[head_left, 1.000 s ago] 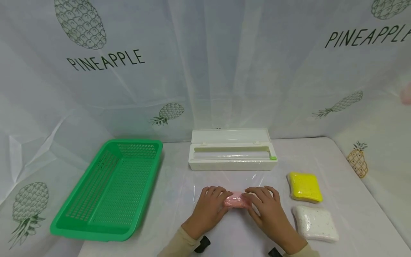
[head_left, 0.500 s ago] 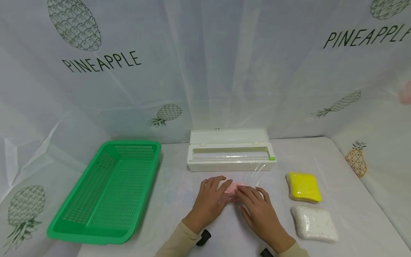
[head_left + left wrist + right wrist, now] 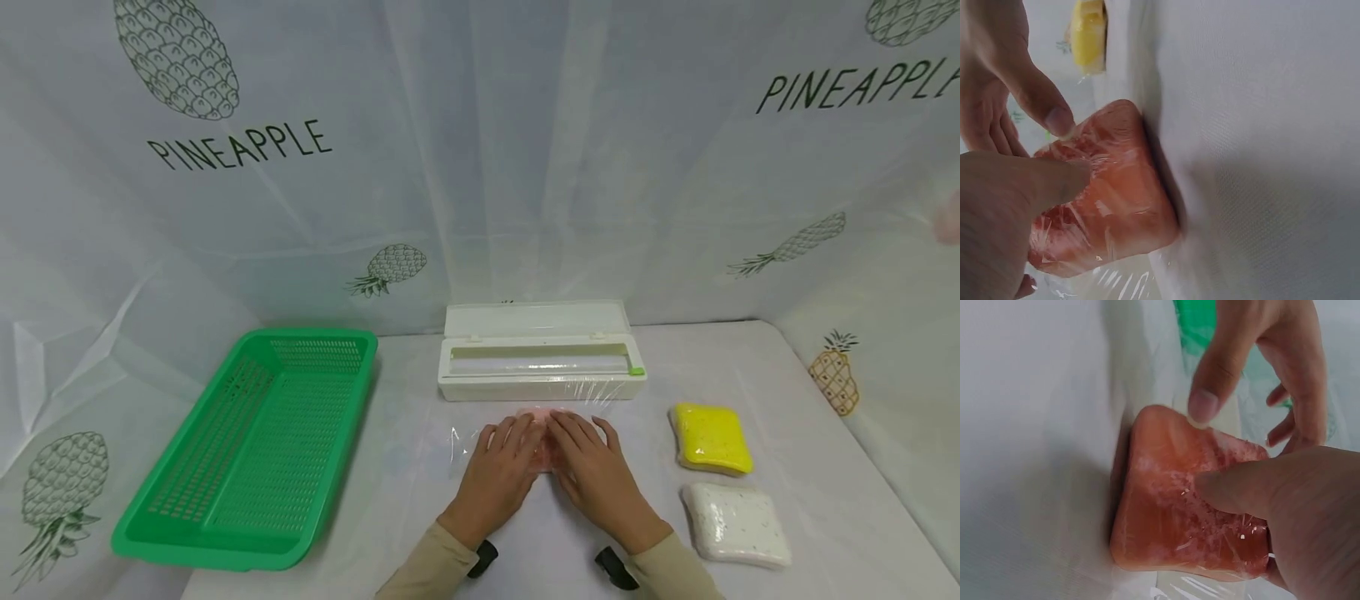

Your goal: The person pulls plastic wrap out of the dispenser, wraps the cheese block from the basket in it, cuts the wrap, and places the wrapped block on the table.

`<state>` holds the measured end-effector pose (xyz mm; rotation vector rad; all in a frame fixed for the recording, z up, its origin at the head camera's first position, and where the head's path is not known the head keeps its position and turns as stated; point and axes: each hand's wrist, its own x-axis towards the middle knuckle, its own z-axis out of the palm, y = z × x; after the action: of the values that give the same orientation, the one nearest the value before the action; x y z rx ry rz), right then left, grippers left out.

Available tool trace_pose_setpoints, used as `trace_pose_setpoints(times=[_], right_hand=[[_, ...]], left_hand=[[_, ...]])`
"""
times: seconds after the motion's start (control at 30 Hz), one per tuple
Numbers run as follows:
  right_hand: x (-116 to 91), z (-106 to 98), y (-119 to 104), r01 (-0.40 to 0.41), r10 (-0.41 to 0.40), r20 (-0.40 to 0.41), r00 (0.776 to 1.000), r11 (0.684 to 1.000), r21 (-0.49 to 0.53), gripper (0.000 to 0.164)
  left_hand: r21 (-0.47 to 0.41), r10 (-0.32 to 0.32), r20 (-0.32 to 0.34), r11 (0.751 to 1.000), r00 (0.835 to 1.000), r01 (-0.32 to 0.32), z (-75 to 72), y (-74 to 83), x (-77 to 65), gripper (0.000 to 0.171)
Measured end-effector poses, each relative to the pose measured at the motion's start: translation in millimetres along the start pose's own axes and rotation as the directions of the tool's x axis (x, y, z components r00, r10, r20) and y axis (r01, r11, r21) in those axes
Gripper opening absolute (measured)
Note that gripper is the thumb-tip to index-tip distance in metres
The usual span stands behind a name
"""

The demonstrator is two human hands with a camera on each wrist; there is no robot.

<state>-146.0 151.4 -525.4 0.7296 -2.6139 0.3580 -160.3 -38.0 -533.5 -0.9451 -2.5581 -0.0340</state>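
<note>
A square pink block [image 3: 1129, 200] with rounded corners, wrapped in wrinkled clear plastic film, is between my two hands in front of the white box. My left hand [image 3: 497, 471] pinches it from the left, thumb on the face toward me and fingers over the far side. From the right, my right hand [image 3: 602, 479] grips it the same way, its thumb [image 3: 1229, 487] pressing the crinkled film. Fingers cover much of the block in the head view. Loose cling film [image 3: 592, 390] spreads around it, shiny with creases near the box.
Behind the hands stands a white cling film dispenser [image 3: 540, 388], lid raised, a roll inside. A green perforated basket [image 3: 322, 500] is at left. On the right lie a yellow wrapped block [image 3: 712, 437] and a white wrapped block [image 3: 737, 523]. A printed curtain hangs behind.
The pink block has moved slightly away from me, toward the dispenser, and is now tilted up between the hands. Both hands have drawn closer together, and creased film has risen near the dispenser's right front.
</note>
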Motion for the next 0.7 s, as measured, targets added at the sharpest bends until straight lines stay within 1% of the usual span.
trace_pose_setpoints(times=[0.07,0.27,0.33,0.5,0.57,0.7], right_hand=[[3,3,3,-0.005,0.005,0.011,1.000,1.000,-0.010,0.071],[10,10,9,-0.014,0.015,0.052,0.999,0.999,-0.032,0.074],[13,13,11,-0.007,0.009,0.048,0.999,0.999,-0.037,0.075],[18,21,16,0.003,-0.002,0.029,1.000,1.000,-0.021,0.084],[19,25,18,0.005,-0.004,0.018,1.000,1.000,-0.021,0.087],[20,32,21,0.006,-0.006,0.001,1.000,0.999,-0.045,0.083]], left_hand=[[0.029,-0.004,0.010,1.000,1.000,0.004,2.0,-0.5,1.4,0.077],[0.065,-0.028,0.095,0.998,0.995,0.022,7.6,-2.8,6.4,0.092],[0.077,-0.030,0.105,0.997,0.994,0.022,10.3,-4.2,7.8,0.095],[0.064,-0.041,0.098,0.997,0.994,0.035,20.2,-7.4,11.4,0.098],[0.060,-0.042,0.083,0.998,0.996,0.037,24.1,-8.8,13.2,0.095],[0.069,-0.041,0.050,0.997,0.998,0.038,29.6,-11.8,16.7,0.086]])
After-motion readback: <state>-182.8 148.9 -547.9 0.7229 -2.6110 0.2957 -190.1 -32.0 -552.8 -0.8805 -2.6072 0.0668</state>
